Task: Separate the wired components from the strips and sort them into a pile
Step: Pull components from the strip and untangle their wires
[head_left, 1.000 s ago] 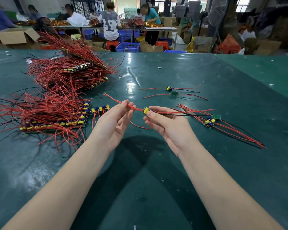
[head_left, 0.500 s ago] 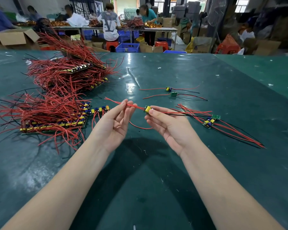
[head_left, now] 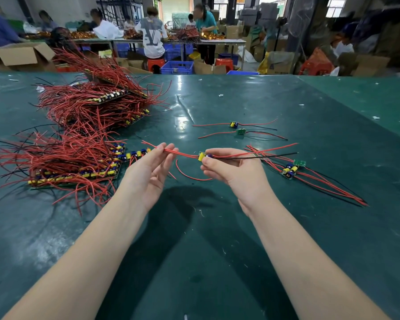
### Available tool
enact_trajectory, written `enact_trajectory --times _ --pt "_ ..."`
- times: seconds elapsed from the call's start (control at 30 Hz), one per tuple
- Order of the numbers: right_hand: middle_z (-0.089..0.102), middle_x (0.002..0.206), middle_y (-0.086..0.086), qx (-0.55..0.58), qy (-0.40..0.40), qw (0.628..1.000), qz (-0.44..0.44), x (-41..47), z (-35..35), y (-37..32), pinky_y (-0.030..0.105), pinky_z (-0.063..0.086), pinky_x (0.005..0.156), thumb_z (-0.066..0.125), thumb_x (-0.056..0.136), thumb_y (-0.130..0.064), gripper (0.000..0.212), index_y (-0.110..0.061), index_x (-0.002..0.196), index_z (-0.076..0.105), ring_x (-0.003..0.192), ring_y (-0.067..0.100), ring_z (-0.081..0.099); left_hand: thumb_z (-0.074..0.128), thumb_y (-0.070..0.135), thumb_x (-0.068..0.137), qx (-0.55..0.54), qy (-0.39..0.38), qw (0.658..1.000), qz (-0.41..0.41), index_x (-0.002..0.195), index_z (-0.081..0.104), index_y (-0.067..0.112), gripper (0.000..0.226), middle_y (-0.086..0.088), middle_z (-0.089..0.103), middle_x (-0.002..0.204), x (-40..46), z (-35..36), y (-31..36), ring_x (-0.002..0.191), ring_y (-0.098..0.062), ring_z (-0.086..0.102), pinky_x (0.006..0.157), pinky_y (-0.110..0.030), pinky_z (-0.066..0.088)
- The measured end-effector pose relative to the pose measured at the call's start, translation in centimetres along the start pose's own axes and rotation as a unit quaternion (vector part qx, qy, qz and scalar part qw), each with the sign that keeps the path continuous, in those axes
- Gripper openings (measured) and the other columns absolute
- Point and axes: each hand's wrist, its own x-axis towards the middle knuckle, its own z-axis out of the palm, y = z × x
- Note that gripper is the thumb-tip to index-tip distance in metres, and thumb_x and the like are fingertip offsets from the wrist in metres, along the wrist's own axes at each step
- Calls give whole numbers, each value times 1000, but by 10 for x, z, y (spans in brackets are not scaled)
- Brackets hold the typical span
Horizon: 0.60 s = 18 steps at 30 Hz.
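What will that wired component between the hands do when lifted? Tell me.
Likely light: the right hand pinches the wired component with fingertips alone. Its red wires probably flop; one loop sags below. The left hand steadies them.

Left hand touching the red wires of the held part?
Touching. The head view shows the left hand pinching the red wires between thumb and fingertips; the right hand holds the part's body.

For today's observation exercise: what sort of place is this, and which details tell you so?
Probably an electronics assembly workshop. Heaps of red-wired component strips cover a green work table, people work at further benches, and cardboard boxes and blue crates stand around.
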Motion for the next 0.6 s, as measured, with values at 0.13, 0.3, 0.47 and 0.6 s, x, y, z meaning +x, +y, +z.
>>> enact_trajectory --times 0.13,0.3,0.47,0.6 --pt "73 73 3 -51 -7 998 -32 -1 2 2 22 56 64 74 77 7 17 -9 83 72 68 17 70 63 8 90 -2 16 1000 17 91 64 3 5 -7 75 85 0 0 0 82 -16 73 67 -19 56" --pt "72 72 2 -77 -8 995 -55 -1 4 4 21 55 62 74 76 8 18 -8 83 72 64 14 68 58 4 93 -15 19 999 36 91 62 -1 7 -9 74 77 -4 3 0 75 -18 73 56 -14 54" --pt "73 74 6 8 -20 1000 -9 0 2 5 23 57 65 72 78 8 15 -5 84 72 69 19 69 53 7 96 -71 -15 997 4 92 61 1 11 -7 74 78 -7 5 7 77 -15 73 55 -13 54" --pt "74 79 9 141 -34 984 102 2 -2 4 21 56 64 68 81 6 9 1 89 70 70 18 71 54 7 95 -125 -49 991 -28 92 64 -1 12 -7 74 84 -10 6 10 82 -18 73 53 -13 53"
